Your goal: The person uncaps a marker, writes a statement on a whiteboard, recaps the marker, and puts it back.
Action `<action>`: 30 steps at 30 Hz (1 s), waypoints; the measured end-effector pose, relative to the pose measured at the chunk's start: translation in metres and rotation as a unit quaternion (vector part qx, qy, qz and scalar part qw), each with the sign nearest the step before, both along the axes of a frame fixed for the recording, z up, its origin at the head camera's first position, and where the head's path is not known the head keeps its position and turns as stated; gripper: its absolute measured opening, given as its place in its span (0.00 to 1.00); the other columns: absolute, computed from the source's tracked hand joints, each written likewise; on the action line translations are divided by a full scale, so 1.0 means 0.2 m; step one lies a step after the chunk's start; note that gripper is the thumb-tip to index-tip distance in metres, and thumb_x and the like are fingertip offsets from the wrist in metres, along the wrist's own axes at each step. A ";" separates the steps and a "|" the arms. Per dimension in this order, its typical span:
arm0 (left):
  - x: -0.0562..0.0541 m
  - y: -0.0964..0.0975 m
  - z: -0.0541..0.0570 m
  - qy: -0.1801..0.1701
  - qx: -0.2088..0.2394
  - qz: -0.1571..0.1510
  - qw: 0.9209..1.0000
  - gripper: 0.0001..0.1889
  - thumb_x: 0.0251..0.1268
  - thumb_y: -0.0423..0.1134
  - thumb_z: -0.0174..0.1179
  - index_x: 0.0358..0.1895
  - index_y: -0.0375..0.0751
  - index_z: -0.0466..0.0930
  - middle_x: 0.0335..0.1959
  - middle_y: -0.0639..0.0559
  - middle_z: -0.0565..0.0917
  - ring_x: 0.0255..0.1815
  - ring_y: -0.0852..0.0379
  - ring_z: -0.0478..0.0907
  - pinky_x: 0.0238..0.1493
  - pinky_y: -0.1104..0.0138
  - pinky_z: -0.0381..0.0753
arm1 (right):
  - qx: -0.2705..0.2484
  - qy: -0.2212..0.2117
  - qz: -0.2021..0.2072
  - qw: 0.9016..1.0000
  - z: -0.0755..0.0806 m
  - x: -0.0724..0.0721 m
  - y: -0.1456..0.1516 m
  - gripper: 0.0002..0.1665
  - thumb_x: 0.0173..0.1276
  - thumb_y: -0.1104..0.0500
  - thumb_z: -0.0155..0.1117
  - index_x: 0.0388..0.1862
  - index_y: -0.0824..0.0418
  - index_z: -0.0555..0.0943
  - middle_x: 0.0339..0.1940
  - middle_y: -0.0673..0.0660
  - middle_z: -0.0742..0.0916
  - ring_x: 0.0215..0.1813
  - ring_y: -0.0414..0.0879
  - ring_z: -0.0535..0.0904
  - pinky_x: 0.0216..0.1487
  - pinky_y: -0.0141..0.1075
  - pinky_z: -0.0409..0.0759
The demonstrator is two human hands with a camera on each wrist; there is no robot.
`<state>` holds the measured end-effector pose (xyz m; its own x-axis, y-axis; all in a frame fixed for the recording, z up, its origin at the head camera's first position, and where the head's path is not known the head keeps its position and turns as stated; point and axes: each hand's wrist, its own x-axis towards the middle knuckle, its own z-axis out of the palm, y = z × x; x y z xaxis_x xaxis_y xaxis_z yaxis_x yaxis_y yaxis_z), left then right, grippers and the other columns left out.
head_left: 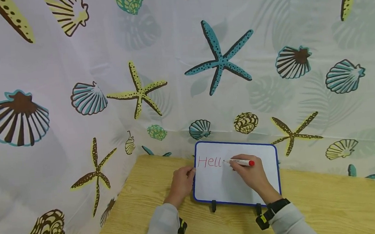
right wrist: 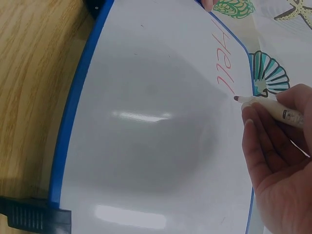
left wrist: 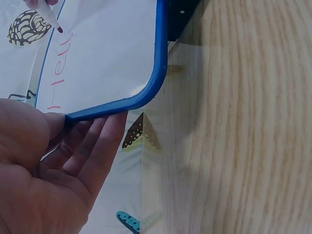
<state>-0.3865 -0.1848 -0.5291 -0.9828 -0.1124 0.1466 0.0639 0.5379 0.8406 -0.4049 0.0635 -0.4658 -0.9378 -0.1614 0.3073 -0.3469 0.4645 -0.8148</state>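
Board point(head_left: 245, 191): white, blue-framed, on black feet point(head_left: 214, 206) on the wood-grain surface point(head_left: 330, 194), just in front of the patterned cloth point(head_left: 180, 106). Exact tilt cannot be judged. Red letters point(head_left: 211, 162) reading "Hell" run along the upper left part of the board.

Left hand point(head_left: 181, 182): grasping the board by its left edge. Left wrist view shows the thumb against the frame and the fingers reaching behind it.

Right hand point(head_left: 253, 174): grasping the marker point(head_left: 243, 162) between thumb and fingers, in front of the board's upper half. Marker has a white barrel and a red end, which points right in the head view; its tip points left, just beside the last letter. Contact between tip and board cannot be told.

Other: pale sleeves point(head_left: 162, 225) on both arms; black straps point(head_left: 280, 205) at the wrists. Cloth bears starfish and shells in teal, yellow and brown. Right wrist view: bright glare patches on the board.
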 end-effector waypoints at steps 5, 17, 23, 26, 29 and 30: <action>0.00 0.00 0.00 -0.003 0.001 -0.001 1.000 0.13 0.81 0.39 0.53 0.52 0.37 0.87 0.32 0.52 0.84 0.31 0.57 0.76 0.32 0.66 0.79 | -0.001 -0.002 0.004 1.000 -0.01 0.00 0.00 0.10 0.71 0.59 0.70 0.44 0.65 0.89 0.43 0.61 0.90 0.38 0.50 0.90 0.41 0.32 0.86; 0.00 0.01 0.00 0.002 0.000 0.000 1.000 0.13 0.81 0.38 0.54 0.51 0.37 0.87 0.33 0.51 0.85 0.32 0.56 0.76 0.33 0.65 0.80 | 0.001 0.007 0.004 1.000 -0.01 0.01 -0.01 0.10 0.71 0.60 0.70 0.45 0.65 0.88 0.44 0.61 0.90 0.39 0.51 0.90 0.43 0.37 0.88; 0.00 0.01 -0.01 0.001 0.000 0.000 1.000 0.13 0.81 0.38 0.54 0.50 0.37 0.87 0.32 0.51 0.84 0.31 0.56 0.76 0.33 0.65 0.80 | 0.003 0.000 0.003 1.000 -0.02 0.01 -0.01 0.10 0.71 0.60 0.70 0.44 0.66 0.89 0.43 0.61 0.90 0.39 0.51 0.90 0.44 0.40 0.88; 0.00 0.01 -0.01 0.001 -0.001 0.001 1.000 0.13 0.81 0.39 0.53 0.52 0.37 0.87 0.34 0.51 0.85 0.32 0.56 0.77 0.34 0.64 0.81 | -0.001 -0.009 0.005 1.000 -0.02 0.01 -0.01 0.10 0.71 0.60 0.70 0.44 0.65 0.89 0.43 0.61 0.90 0.40 0.53 0.90 0.44 0.40 0.88; 0.00 0.01 -0.01 0.002 -0.004 0.004 1.000 0.14 0.81 0.39 0.53 0.53 0.38 0.86 0.35 0.51 0.85 0.33 0.56 0.77 0.35 0.64 0.81 | -0.001 -0.020 0.005 1.000 -0.02 0.02 -0.01 0.10 0.71 0.59 0.70 0.44 0.65 0.89 0.42 0.60 0.90 0.40 0.54 0.90 0.44 0.39 0.88; -0.01 0.01 -0.01 0.001 -0.005 0.005 1.000 0.14 0.81 0.39 0.53 0.53 0.38 0.87 0.36 0.51 0.86 0.34 0.57 0.77 0.36 0.64 0.82 | -0.002 -0.022 0.005 1.000 -0.02 0.02 -0.01 0.10 0.71 0.59 0.70 0.44 0.65 0.89 0.41 0.60 0.90 0.40 0.54 0.90 0.44 0.39 0.87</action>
<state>-0.3875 -0.1836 -0.5315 -0.9814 -0.1198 0.1501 0.0609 0.5468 0.8350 -0.4011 0.0616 -0.4697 -0.9489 -0.1697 0.2662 -0.3151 0.4583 -0.8311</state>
